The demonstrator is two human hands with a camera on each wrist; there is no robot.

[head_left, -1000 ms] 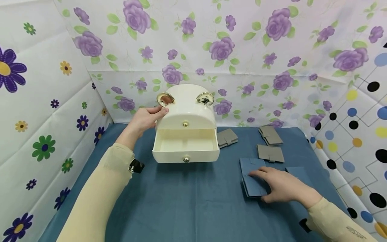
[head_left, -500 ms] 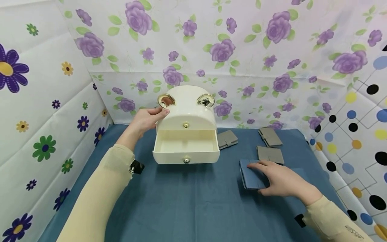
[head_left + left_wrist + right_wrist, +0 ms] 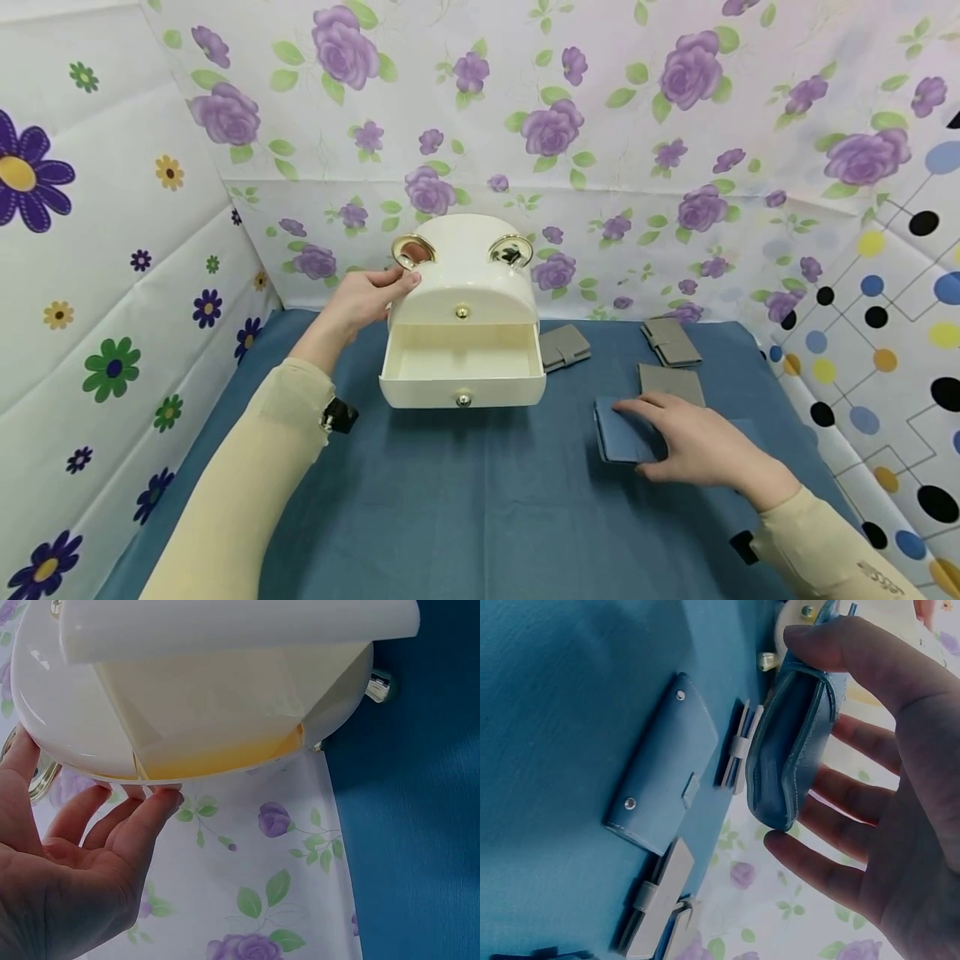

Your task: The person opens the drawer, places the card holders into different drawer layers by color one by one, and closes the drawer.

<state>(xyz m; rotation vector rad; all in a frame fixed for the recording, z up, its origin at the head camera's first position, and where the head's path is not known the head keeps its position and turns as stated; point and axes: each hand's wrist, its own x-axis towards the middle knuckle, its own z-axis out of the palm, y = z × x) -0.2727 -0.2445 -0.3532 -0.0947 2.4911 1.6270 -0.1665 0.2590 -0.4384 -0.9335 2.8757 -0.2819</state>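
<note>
A cream-white box (image 3: 476,296) with gold-rimmed ears stands at the back of the blue cloth, its lower drawer (image 3: 462,392) pulled out with nothing seen inside. My left hand (image 3: 363,297) grips the box's left side, thumb on the front near the ear; the left wrist view shows the fingers (image 3: 154,817) against its edge. In my right hand (image 3: 701,442) is a blue wallet (image 3: 626,437), raised above the cloth, held between thumb and fingers. The right wrist view looks into its open end. Another blue wallet (image 3: 664,765) with two metal snaps lies on the cloth.
One grey wallet (image 3: 566,346) lies close to the box's right side. Two more, a grey wallet (image 3: 670,342) at the back and a grey wallet (image 3: 671,381) partly behind my right hand, lie farther right. Flowered cloth walls (image 3: 622,150) enclose the back and left.
The blue wallet has risen off the cloth in my right hand and tilted, moving slightly away from me. My left hand and the box keep their place.
</note>
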